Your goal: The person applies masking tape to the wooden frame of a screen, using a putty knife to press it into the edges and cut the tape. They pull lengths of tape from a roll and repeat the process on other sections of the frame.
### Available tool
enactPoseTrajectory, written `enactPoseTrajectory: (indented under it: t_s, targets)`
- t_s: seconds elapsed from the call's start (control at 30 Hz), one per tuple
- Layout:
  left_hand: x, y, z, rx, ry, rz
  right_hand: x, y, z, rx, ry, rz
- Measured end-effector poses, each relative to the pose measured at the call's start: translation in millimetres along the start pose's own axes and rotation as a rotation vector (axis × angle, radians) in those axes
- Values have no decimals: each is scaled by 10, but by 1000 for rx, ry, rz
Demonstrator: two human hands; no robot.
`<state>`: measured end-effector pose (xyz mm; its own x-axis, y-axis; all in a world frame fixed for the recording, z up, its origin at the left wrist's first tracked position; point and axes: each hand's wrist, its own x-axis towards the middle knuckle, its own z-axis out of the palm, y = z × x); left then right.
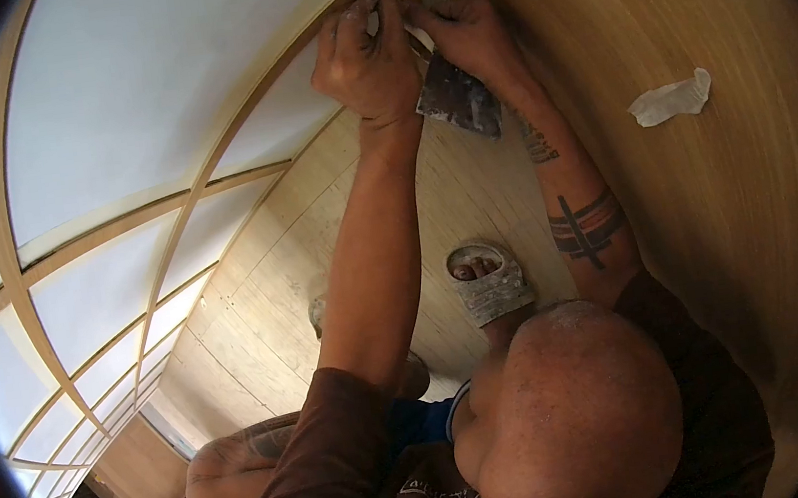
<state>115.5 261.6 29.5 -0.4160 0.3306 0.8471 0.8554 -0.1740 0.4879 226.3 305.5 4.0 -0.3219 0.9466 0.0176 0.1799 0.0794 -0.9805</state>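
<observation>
My left hand (366,61) is closed at the top of the view, its fingertips pinched against the wooden trim (281,38) of the panelled wall. What those fingers hold, if anything, is too small to make out. Close beside it my right hand (472,39) is closed, its thumb and fingers bent toward the left fingertips. A dark flat scraper (459,99), smeared with white, sticks out below my right hand and seems to be held in it; its grip is hidden.
White panels (134,82) framed in wood line the left side. A wood-grain board (609,18) rises on the right, with a strip of pale tape (672,100) on it. My sandalled foot (484,274) stands on the pale plank floor (262,255). My bent knee (574,406) is below.
</observation>
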Motion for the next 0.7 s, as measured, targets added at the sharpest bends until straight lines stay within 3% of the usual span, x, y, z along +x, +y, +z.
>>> enactPoseTrajectory:
  t_s: [0.13, 0.2, 0.33, 0.5, 0.57, 0.7]
  targets:
    - [17, 97, -18, 32, 23, -149, 12, -10, -9, -26, -15, -24]
    - [40, 160, -48, 80, -27, -345, 16, -22, -12, -7, -22, -29]
    - [98, 305, -49, -15, 20, -494, 38, -13, -9, 5, -56, 70]
    - [161, 323, -104, -39, -83, -778, 22, -44, -16, 51, -26, 40]
    - [163, 324, -104, -80, -71, -747, 55, -6, -8, 57, -24, -28]
    - [145, 251, -83, -170, -39, -645, 68, -57, -43, -64, -44, 35]
